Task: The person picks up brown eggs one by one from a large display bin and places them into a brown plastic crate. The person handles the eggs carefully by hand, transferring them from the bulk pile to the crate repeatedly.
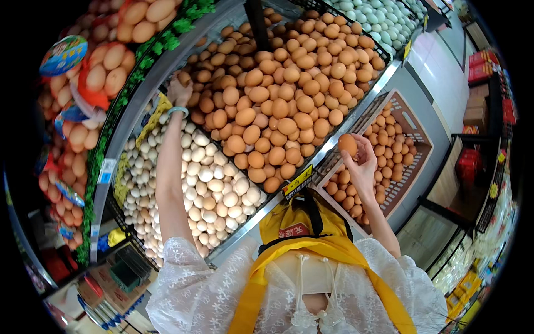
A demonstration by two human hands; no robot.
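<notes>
My right hand (362, 160) holds a brown egg (347, 144) in its fingertips, above the near side of a brown plastic crate (411, 167) of brown eggs. Stretched to the far left, my left hand (179, 92) wears a pale green bangle (178, 111) at the wrist. Its fingers are around another brown egg (184, 78) at the edge of a large heap of brown eggs (280, 107). Below my left forearm lies a bin of cream-white eggs (215, 185). The far fingers of that hand are partly hidden.
A metal rail (329, 144) edges the display, with a yellow price sign (297, 180) on it. A dark post (257, 27) rises from the heap. Pale green eggs (381, 21) lie at the back. Netted eggs (109, 69) stand left behind green plastic trim (121, 104).
</notes>
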